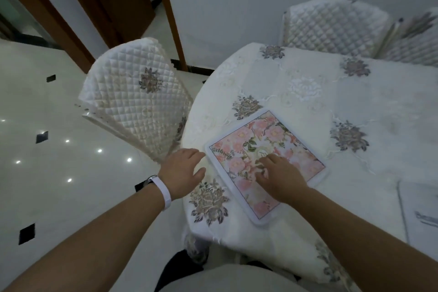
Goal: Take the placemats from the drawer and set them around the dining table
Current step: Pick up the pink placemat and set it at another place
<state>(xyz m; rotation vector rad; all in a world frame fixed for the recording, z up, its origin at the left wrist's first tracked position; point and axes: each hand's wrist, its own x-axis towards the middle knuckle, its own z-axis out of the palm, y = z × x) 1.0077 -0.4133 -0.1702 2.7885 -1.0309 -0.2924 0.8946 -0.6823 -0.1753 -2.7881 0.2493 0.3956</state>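
Note:
A square placemat (286, 149) with pink flowers and a white border lies flat on the dining table (355, 102), near its front left edge. My right hand (279, 176) rests palm down on the mat, fingers spread over its middle. My left hand (182, 170), a white band on its wrist, hovers just left of the mat at the table's edge, fingers loosely apart and holding nothing. The table wears a white embroidered cloth with grey flower patches.
A quilted white chair (132, 106) stands at the table's left, close to my left hand. Two more covered chairs (334, 26) stand behind the table. A second pale flat sheet (417, 208) lies at the right edge. Glossy white floor spreads on the left.

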